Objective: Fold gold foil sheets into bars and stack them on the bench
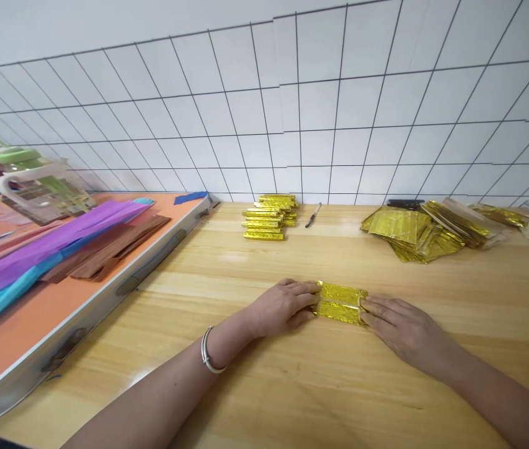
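A gold foil sheet (339, 303) lies on the wooden table (227, 274) with a pale line running across its middle. At its left edge are the fingers of my left hand (283, 307), pressed together on the foil. The fingers of my right hand (400, 324) are close together on its right edge. My fingertips hide both ends of the sheet. Beyond it, narrow folded gold strips (267, 218) are stacked near the wall, and a pile of flat gold sheets (409, 231) lies farther right.
A pen (313, 216) lies near the wall. On the left, a raised orange board (143, 249) with a metal edge holds purple, blue and brown crepe paper (117, 249) and a clear jug (49, 190) with a green lid. A tiled wall (320, 106) bounds the back.
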The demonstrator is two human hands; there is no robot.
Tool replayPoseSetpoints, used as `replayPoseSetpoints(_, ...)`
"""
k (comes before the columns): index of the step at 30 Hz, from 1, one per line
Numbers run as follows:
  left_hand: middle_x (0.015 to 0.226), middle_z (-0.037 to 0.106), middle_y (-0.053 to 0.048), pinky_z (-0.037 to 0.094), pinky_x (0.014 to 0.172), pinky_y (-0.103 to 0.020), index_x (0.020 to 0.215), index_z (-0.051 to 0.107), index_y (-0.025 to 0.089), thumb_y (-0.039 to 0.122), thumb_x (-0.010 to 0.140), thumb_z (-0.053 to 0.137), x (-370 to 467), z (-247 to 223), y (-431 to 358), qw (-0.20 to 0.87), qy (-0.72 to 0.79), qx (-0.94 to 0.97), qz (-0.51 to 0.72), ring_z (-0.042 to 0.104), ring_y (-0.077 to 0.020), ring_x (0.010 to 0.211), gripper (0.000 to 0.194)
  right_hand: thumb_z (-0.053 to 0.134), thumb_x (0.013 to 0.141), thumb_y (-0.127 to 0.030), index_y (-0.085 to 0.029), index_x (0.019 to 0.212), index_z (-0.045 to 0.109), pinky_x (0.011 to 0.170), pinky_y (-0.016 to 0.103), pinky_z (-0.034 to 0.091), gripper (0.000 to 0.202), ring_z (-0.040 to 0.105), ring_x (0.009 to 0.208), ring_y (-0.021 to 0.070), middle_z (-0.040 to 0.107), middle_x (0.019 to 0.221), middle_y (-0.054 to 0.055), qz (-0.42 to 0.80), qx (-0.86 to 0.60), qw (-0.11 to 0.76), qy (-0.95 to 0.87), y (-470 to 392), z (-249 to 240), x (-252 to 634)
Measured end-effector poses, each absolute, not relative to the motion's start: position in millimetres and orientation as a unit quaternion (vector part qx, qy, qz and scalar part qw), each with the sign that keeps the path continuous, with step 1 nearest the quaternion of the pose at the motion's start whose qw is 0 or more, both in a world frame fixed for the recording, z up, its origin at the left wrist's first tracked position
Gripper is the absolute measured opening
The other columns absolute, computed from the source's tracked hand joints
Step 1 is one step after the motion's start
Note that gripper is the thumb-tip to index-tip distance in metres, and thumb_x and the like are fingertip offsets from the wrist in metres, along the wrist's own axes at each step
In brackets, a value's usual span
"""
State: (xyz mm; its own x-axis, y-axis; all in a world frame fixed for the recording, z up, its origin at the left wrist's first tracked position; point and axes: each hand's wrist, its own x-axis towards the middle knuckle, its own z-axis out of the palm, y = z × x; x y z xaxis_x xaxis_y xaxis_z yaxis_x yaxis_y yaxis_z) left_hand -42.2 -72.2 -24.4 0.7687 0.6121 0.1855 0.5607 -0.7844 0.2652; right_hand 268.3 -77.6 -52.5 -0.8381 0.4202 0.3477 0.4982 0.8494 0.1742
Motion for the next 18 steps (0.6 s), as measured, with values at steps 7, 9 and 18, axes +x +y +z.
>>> replayPoseSetpoints(7,0.121,0.054,-0.008,0.038,0.095,-0.032,0.120,0.050,0.022,0.032,0.088,0.046,-43.0,-22.7,-71.5,0.099,0.311,0.936,0.133,0.053,-0.0188,0.109,0.034,0.046,0.086,-0.011,-0.018,0.104,0.063,0.096,0.042,0.045,0.026,0.054,0.112,0.0233,0.062,0.117,0.010,-0.092,-0.269,0.171,-0.943,-82.7,-48.1,264.0)
replayPoseSetpoints(9,0.121,0.054,-0.008,0.039,0.094,-0.033,0.120,0.051,0.022,0.031,0.088,0.045,-42.9,-23.8,-71.2,0.093,0.312,0.936,0.135,0.052,-0.0192,0.109,0.033,0.046,0.085,-0.010,-0.018,0.101,0.064,0.096,0.041,0.046,0.025,0.056,0.109,0.0229,0.063,0.114,0.010,-0.088,-0.283,0.184,-0.937,-84.0,-46.6,261.9)
replayPoseSetpoints(18,0.116,0.058,-0.007,0.036,0.099,-0.034,0.109,0.053,0.020,0.022,0.093,0.035,-42.4,-29.3,-72.4,0.020,0.274,0.954,0.118,0.046,-0.0189,0.119,0.024,0.048,0.085,-0.014,-0.017,0.105,0.061,0.096,0.037,0.046,0.024,0.057,0.108,0.0200,0.066,0.110,0.008,-0.082,-0.284,0.198,-0.935,-81.1,-46.5,263.1)
